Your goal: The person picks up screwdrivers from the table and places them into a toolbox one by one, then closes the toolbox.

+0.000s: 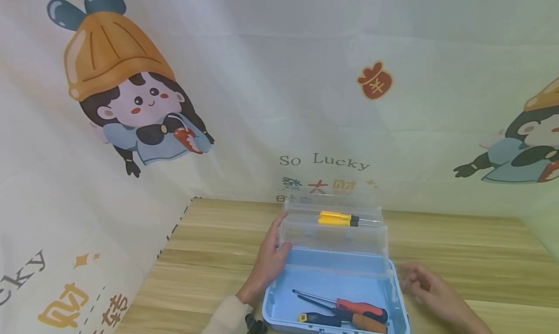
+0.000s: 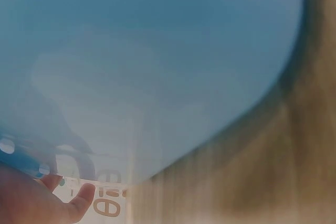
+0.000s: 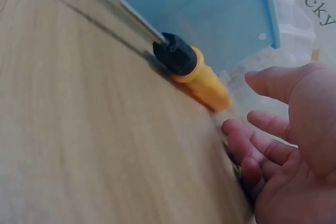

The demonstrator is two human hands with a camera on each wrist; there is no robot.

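A blue toolbox (image 1: pixel 284 295) stands on the table with its clear plastic lid (image 1: pixel 336 242) raised at the back. My left hand (image 1: pixel 266 258) holds the left edge of this clear part, its thumb toward the inside. In the box lie a red-and-black screwdriver (image 1: pixel 360 308), a dark-handled tool (image 1: pixel 320 319) and a brown-handled tool (image 1: pixel 369 323). Two small yellow screwdrivers (image 1: pixel 336 219) rest up in the clear part. To the right of the box, my right hand (image 1: pixel 430 290) is loosely curled with nothing in it, close to a yellow-and-black screwdriver (image 3: pixel 205 85) on the table.
The wooden table (image 1: pixel 471 246) reaches back to a printed cloth (image 1: pixel 262 81) that hangs behind and to the left. A small black object (image 1: pixel 255 324) sits by the left sleeve (image 1: pixel 229 314), at the box's front left corner.
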